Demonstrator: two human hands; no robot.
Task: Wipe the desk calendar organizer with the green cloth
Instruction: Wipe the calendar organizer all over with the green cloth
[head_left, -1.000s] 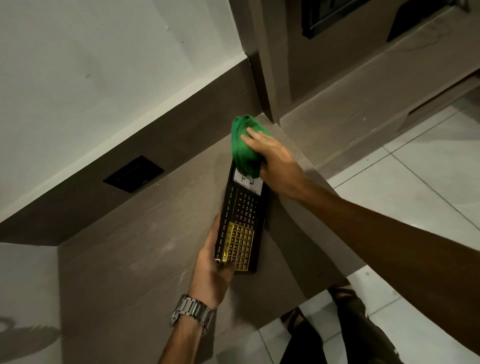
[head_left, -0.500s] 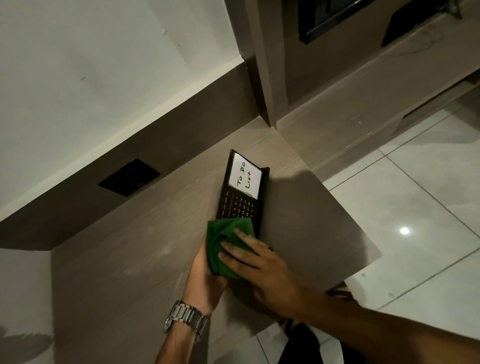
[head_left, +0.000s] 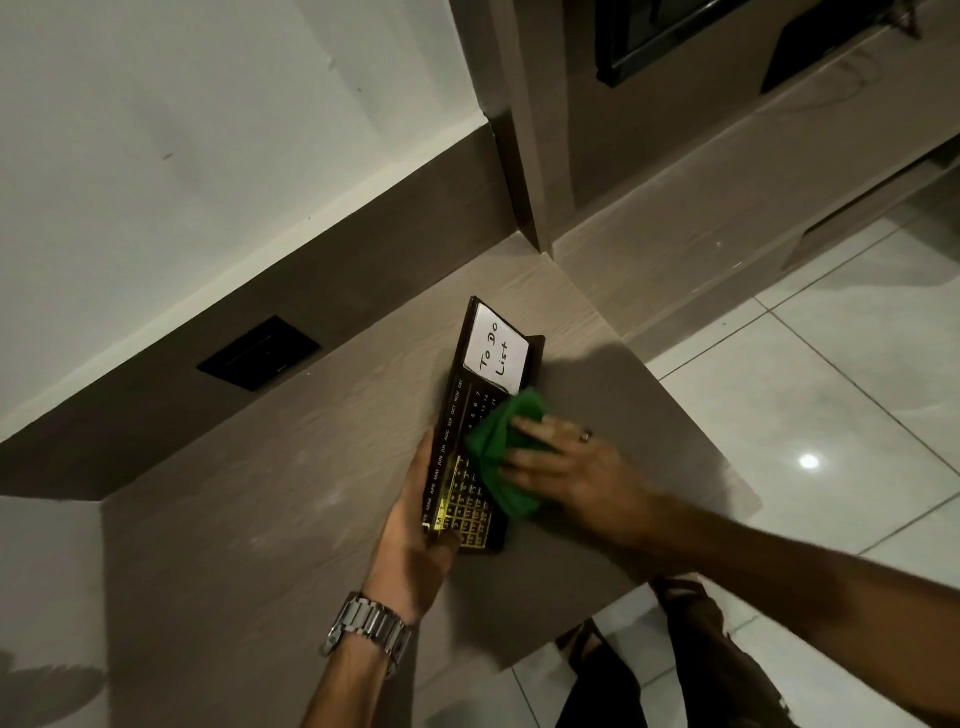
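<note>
**Two hands on a black calendar organizer**

Two bare hands are working on the desk calendar organizer (head_left: 470, 441), a long, flat, black rectangular piece that is lying on a grey-brown desk (head_left: 249, 493) with a faint wood-grain finish, close to the desk's right edge. The organizer's face is carrying month names down one side, a grid of numbers, and a gold-toned grid at its near end. At its far end, a pocket is holding a white card (head_left: 493, 345) with "To Do List" handwritten on it.

The left hand (head_left: 415, 545) is gripping the organizer's near end, thumb on the face and palm wrapping its left edge; the remaining fingers are hidden underneath. A metal link watch (head_left: 366, 626) is sitting on that wrist.

The right hand (head_left: 566, 470) is pressing the green cloth (head_left: 501, 452), a soft, bunched, crumpled wad, against the right side of the organizer's middle. Its fingers are spread flat over the cloth rather than curled around it, and one finger is wearing a ring (head_left: 586, 435). The hand is slightly blurred.

A black rectangular plate (head_left: 258, 353) is sitting in the dark panel behind the desk, and glossy pale floor tiles (head_left: 831, 415) are showing to the right.
</note>
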